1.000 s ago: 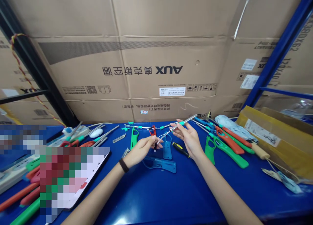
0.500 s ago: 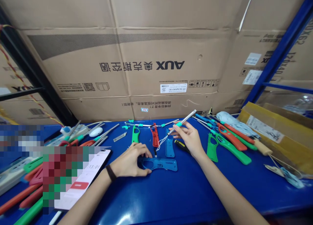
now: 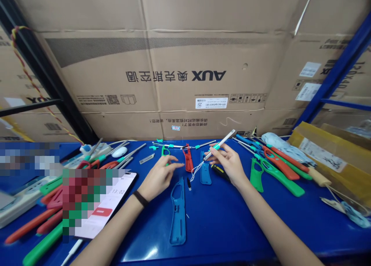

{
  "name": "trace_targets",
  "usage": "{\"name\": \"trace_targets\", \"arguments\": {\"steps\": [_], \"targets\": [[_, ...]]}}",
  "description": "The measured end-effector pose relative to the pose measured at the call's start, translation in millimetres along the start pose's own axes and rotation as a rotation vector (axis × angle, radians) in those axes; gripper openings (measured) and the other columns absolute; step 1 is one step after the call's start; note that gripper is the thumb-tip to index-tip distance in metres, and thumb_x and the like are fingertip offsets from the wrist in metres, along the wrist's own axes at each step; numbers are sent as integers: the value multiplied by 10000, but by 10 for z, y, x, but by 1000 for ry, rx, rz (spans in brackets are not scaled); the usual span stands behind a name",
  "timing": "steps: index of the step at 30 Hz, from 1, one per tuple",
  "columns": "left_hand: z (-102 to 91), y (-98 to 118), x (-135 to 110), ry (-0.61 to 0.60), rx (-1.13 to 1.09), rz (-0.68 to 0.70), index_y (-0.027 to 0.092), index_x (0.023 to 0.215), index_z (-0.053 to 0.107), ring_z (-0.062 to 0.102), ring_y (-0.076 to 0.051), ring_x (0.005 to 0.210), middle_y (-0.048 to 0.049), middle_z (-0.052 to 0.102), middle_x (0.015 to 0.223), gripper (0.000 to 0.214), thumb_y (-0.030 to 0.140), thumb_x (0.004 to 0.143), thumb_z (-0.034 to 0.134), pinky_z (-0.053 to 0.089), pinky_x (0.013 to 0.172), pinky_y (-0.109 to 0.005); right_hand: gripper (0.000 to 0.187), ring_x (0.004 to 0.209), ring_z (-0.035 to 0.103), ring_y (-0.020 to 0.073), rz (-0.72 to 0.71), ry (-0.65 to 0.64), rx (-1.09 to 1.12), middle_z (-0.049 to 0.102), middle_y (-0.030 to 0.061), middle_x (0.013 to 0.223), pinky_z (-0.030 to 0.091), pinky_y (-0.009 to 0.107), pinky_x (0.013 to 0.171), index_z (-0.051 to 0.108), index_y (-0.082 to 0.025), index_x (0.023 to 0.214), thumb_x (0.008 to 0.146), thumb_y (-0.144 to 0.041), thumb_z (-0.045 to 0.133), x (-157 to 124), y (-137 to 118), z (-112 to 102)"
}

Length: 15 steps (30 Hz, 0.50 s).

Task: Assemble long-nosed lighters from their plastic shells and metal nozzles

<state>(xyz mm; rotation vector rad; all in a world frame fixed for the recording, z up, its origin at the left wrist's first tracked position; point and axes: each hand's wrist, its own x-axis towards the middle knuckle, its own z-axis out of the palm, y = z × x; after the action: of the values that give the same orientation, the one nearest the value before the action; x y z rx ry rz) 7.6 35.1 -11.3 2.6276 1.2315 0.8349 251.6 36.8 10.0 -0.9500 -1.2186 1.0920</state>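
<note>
Starting at the left, a white power strip (image 3: 16, 214) lies beside red and green handles, and a phone (image 3: 121, 198) rests nearer the middle. The left hand (image 3: 158, 177) hovers above the blue table (image 3: 226, 235) with its fingers loosely spread and nothing gripped, partly covering a green handle piece (image 3: 165, 151) on the far side. Just to its right and nearer lies a blue shell half (image 3: 178, 223), lengthwise, its hollow face upward and showing molded ridges. Beyond stands out a red shell half (image 3: 188, 160), also hollow. The right hand (image 3: 227, 163) pinches a metal tube (image 3: 227, 138) between thumb and fingers around its teal collar (image 3: 215, 147) — the tube tilts up toward the far right, while white wires (image 3: 197, 169) trail from its lower end to a black piece (image 3: 189, 184). Under these fingers lie a second blue shell (image 3: 205, 176) and a yellow-black screwdriver (image 3: 218, 170). Farther right are a green shell (image 3: 256, 177), assembled lighters (image 3: 285, 179) and an open, yellow-taped carton (image 3: 344, 167) — its contents cannot be made out.
</note>
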Motion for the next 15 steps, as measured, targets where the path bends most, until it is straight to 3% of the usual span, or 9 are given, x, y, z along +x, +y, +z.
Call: {"name": "trace_targets", "arguments": {"steps": [3, 5, 8, 11, 15], "targets": [[-37, 94, -25, 43, 49, -125, 208, 1187, 576, 619, -213, 770, -65, 609, 879, 322, 317, 923, 427, 509, 704, -350, 407, 668, 715, 207, -1, 0, 12, 741, 52, 793, 556, 254, 546, 589, -186, 926, 674, -470, 734, 0, 2, -8], [-51, 224, -136, 15, 69, -189, 171, 1216, 545, 638, -237, 705, -66, 629, 814, 448, 466, 885, 478, 518, 654, -362, 401, 671, 715, 200, -5, 0, 21, 742, 54, 800, 556, 244, 547, 590, -185, 940, 686, -462, 729, -3, -5, -15], [-25, 454, -462, -57, 69, -251, 211, 1320, 460, 615, -333, 1017, -149, 607, 1167, 740, 621, 724, 612, 510, 813, -433, 397, 685, 716, 199, -2, -10, 37, 743, 55, 816, 563, 246, 564, 596, -187, 967, 709, -465, 713, -12, -20, -13], [19, 629, -859, -37, 102, -311, 279, 1382, 390, 576, -390, 1096, -149, 585, 1240, 892, 639, 621, 687, 508, 824, -478, 410, 686, 719, 210, 28, -32, 66, 742, 53, 802, 566, 254, 555, 596, -185, 956, 693, -472, 723, -27, -29, 14], [11, 705, -1194, -4, 92, -408, 364, 1372, 382, 607, -343, 1049, -99, 608, 1188, 676, 504, 755, 621, 523, 805, -475, 422, 652, 718, 221, 86, -70, 66, 736, 44, 745, 568, 261, 524, 588, -182, 902, 647, -475, 754, -71, -7, 79]]}}
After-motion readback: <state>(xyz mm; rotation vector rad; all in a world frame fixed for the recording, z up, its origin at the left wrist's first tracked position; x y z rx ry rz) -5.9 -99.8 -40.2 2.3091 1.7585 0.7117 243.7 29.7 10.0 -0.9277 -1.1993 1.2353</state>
